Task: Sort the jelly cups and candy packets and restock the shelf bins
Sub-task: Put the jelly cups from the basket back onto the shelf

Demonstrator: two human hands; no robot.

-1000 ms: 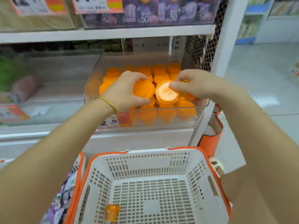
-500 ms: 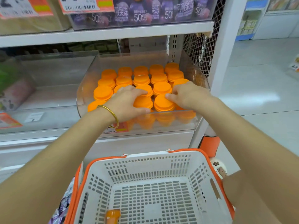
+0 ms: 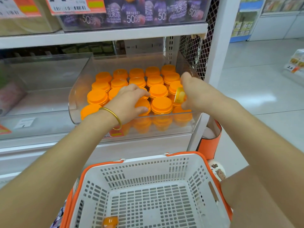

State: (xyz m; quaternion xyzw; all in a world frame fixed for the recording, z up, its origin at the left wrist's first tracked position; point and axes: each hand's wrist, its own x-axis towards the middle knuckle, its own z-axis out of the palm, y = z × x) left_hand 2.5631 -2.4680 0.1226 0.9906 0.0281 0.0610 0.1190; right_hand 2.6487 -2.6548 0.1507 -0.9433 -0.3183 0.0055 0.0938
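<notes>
A clear plastic shelf bin [image 3: 74, 112] holds several rows of orange jelly cups [image 3: 158, 91] standing lid up. My left hand [image 3: 131, 99] lies over the front rows, fingers curled round one front cup [image 3: 144, 106]. My right hand [image 3: 195, 92] holds a tilted jelly cup [image 3: 179, 96] on its side at the bin's right edge. One more orange cup [image 3: 110, 222] lies at the bottom of the white basket [image 3: 194, 170] with orange rim below my arms.
An upper shelf carries a bin of purple jelly packets [image 3: 131, 12]. A clear bin [image 3: 41, 71] to the left has little in it. A white shelf post [image 3: 218, 46] and wire mesh stand right of the cups; open floor lies beyond.
The camera has moved closer. My right hand lifted a cup off the front row and tipped it sideways. My left hand stays on the front cups.
</notes>
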